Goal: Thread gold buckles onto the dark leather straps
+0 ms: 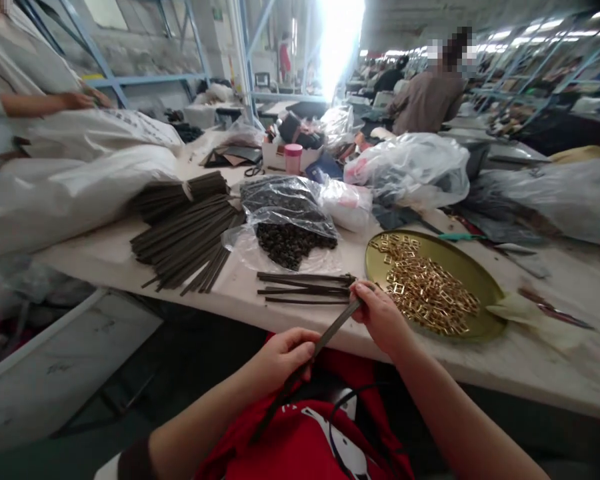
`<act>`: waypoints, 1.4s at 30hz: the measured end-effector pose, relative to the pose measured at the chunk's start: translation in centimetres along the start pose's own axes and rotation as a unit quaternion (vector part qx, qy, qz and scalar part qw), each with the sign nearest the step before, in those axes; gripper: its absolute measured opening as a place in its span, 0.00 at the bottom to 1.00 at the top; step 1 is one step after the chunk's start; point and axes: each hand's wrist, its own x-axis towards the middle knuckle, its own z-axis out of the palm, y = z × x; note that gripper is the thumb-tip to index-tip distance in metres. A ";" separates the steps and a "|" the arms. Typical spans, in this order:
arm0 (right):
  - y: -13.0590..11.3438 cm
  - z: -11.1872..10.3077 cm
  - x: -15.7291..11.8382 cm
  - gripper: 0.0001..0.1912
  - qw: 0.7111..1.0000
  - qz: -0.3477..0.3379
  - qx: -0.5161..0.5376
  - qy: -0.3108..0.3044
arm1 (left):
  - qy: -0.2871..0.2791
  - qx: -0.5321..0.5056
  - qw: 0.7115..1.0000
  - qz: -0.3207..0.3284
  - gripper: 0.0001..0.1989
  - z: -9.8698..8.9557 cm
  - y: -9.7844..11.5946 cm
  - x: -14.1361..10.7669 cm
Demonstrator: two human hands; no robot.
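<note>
A dark strap (336, 325) runs slantwise between my two hands over the table's front edge. My left hand (293, 352) grips it around the middle, thumb on top, and its lower end hangs toward my lap. My right hand (375, 308) pinches the upper end; whether a buckle is also in those fingers is hidden. Just behind that hand, several straps (300, 291) lie side by side on the table. Right of it stands a round gold tray (485, 283) with a heap of small gold buckles (435, 293).
A big bundle of dark straps (185, 233) lies left, beside a clear bag (290, 200) of small black pieces (295, 245). White sacks (80, 187), a pink jar (293, 159) and plastic bags (410, 167) stand farther back. A person (30, 80) works at the left.
</note>
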 end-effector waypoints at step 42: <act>0.9 0.4 16.5 0.11 0.732 -0.175 -0.657 -0.037 | 0.080 -0.195 0.977 -0.021 0.14 -4.6 2.2 7.3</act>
